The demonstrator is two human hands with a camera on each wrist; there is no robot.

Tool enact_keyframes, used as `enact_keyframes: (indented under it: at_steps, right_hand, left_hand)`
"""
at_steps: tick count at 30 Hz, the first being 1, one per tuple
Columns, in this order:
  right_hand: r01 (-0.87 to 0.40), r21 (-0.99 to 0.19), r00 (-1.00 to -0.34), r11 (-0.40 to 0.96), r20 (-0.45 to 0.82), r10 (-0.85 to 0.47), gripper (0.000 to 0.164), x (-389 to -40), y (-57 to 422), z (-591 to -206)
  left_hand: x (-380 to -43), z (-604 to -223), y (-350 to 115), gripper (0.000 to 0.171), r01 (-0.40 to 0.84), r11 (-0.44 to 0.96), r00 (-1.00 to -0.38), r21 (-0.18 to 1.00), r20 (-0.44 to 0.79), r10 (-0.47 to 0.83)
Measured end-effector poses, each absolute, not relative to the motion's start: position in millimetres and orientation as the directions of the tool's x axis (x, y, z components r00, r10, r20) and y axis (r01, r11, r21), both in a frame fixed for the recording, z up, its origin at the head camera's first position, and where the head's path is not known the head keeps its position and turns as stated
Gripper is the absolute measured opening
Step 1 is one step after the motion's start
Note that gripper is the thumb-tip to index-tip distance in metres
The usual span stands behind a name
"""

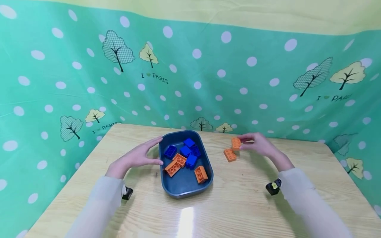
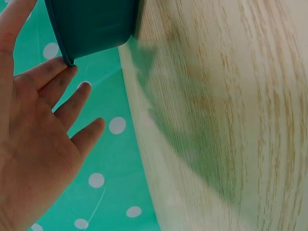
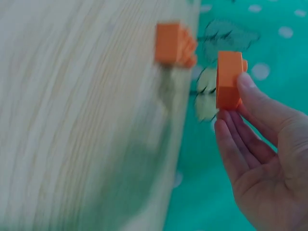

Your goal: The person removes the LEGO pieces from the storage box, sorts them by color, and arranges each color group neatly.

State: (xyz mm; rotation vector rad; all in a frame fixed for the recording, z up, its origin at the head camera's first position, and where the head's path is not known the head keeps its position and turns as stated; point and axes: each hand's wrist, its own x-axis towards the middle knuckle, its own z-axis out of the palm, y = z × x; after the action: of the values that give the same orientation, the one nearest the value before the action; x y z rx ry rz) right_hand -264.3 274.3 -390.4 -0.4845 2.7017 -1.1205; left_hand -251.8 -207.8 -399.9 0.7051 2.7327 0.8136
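Observation:
My right hand [image 1: 258, 144] pinches an orange toy brick [image 1: 236, 143] between thumb and fingertips. In the right wrist view that held brick [image 3: 229, 80] is lifted off the tabletop, its studs turned toward the hand. Close by, a second orange brick [image 1: 230, 155] lies studs up on the table. My left hand [image 1: 136, 158] has its fingers outstretched along the left side of a dark blue tray [image 1: 181, 191]. Fingertips meet the tray's rim [image 2: 70, 63] in the left wrist view. Inside the tray lie several blue bricks [image 1: 191, 161] and three orange bricks [image 1: 201, 174], tipped at various angles.
The pale wooden table [image 1: 238, 205] ends at the back against a green dotted cloth [image 1: 196, 82] printed with trees. Black wrist cameras [image 1: 127, 193] are strapped beneath both sleeves.

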Motion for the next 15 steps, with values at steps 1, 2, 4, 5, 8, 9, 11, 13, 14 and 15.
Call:
enact_keyframes:
  at_steps: [1,2,4,5,8,9,11,13,14,15]
  right_hand:
    - [-0.240,-0.686,-0.927,0.686,-0.047,-0.372,0.050,-266,279,-394]
    - [-0.247,-0.662,-0.924,0.708,-0.060,-0.378,0.050,-267,282,-398]
    - [-0.263,-0.618,-0.916,0.741,-0.081,-0.393,0.050,-267,286,-406]
    - [-0.267,-0.596,-0.914,0.757,-0.093,-0.396,0.050,-267,287,-410]
    - [-0.285,-0.575,-0.907,0.767,-0.098,-0.410,0.049,-266,286,-417]
    - [-0.291,-0.578,-0.904,0.763,-0.095,-0.417,0.049,-267,285,-417]
    - [-0.303,-0.588,-0.896,0.750,-0.092,-0.435,0.049,-269,282,-416]
    - [-0.303,-0.592,-0.892,0.746,-0.099,-0.441,0.049,-270,282,-414]
    - [-0.287,-0.592,-0.897,0.753,-0.109,-0.428,0.049,-270,283,-414]
    - [-0.284,-0.587,-0.897,0.758,-0.116,-0.426,0.049,-270,285,-413]
  left_hand:
    - [-252,-400,-207,0.102,0.387,0.732,-0.865,0.560,-0.054,0.498]
    - [-252,-400,-206,0.102,0.386,0.728,-0.865,0.566,-0.052,0.498]
    - [-251,-402,-206,0.102,0.390,0.724,-0.863,0.569,-0.048,0.502]
    - [-250,-403,-206,0.102,0.393,0.722,-0.862,0.569,-0.046,0.506]
    - [-248,-404,-208,0.101,0.402,0.723,-0.859,0.562,-0.041,0.510]
    - [-249,-404,-209,0.101,0.405,0.725,-0.860,0.557,-0.037,0.508]
    - [-250,-403,-210,0.100,0.404,0.730,-0.866,0.551,-0.026,0.499]
    - [-253,-402,-209,0.100,0.411,0.730,-0.865,0.547,-0.019,0.501]
    - [-254,-402,-207,0.100,0.415,0.727,-0.862,0.547,-0.019,0.507]
    - [-256,-403,-205,0.101,0.420,0.722,-0.857,0.550,-0.020,0.514]
